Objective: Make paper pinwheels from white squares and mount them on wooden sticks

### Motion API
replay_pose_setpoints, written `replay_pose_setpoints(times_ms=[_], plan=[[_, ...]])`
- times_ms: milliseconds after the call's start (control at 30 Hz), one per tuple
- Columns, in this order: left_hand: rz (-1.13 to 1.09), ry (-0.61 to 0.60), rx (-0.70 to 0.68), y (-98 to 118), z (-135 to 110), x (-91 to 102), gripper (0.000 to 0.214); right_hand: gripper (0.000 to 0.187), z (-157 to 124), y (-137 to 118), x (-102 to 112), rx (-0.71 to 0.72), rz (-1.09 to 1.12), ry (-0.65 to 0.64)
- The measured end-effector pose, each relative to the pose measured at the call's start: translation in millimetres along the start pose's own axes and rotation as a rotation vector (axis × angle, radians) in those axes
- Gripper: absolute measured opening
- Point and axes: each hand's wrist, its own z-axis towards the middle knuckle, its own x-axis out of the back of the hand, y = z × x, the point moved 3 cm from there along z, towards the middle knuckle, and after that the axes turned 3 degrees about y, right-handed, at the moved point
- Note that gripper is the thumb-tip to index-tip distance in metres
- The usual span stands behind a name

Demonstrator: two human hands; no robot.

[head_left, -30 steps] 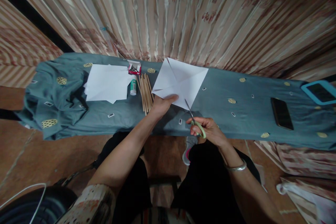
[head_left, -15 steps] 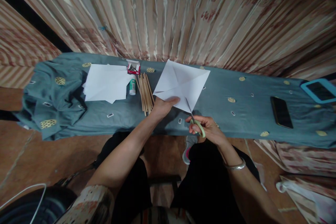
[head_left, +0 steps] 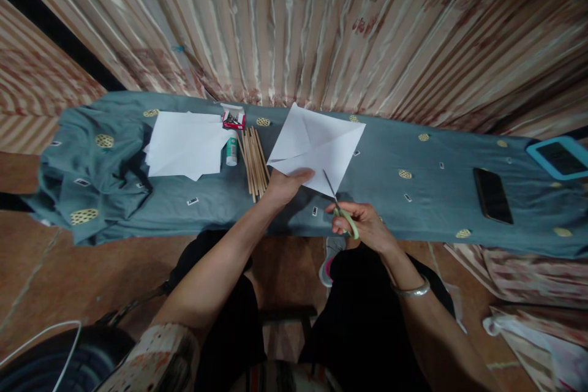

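A square sheet of white paper [head_left: 321, 141] with diagonal creases is held up over the table, one corner pointing toward me. My left hand [head_left: 285, 187] pinches its near left edge, thumb on top. A slit runs inward from the left corner. In my right hand [head_left: 361, 223] are scissors [head_left: 346, 222] with pale green handles, my fingers through the loops. Their blade lies over the paper at the near corner, pointing toward the middle. The lower blade is hidden under the sheet.
Left of the paper lie wooden sticks [head_left: 254, 162], a glue stick [head_left: 231, 148], a small red box [head_left: 234, 117] of metal pieces and a stack of white paper [head_left: 186, 146]. A phone [head_left: 492, 196] and a blue-framed device [head_left: 560, 158] rest at the right on the cloth-covered table [head_left: 436, 196].
The paper has shifted very slightly to the left, and the scissors with it. Both hands keep their holds.
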Motion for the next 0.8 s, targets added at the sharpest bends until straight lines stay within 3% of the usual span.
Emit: replay_pose_setpoints(times_ms=[300, 800], plan=[[-0.015, -0.065, -0.001, -2.9, -2.9, -2.7, 0.046, 0.046, 0.6, 1.6, 0.5, -0.034, -0.004, 0.016], [0.005, -0.049, 0.016, -3.2, -4.4, -2.6, 0.040, 0.043, 0.5, -3.3, -1.9, -0.033, 0.009, 0.027]])
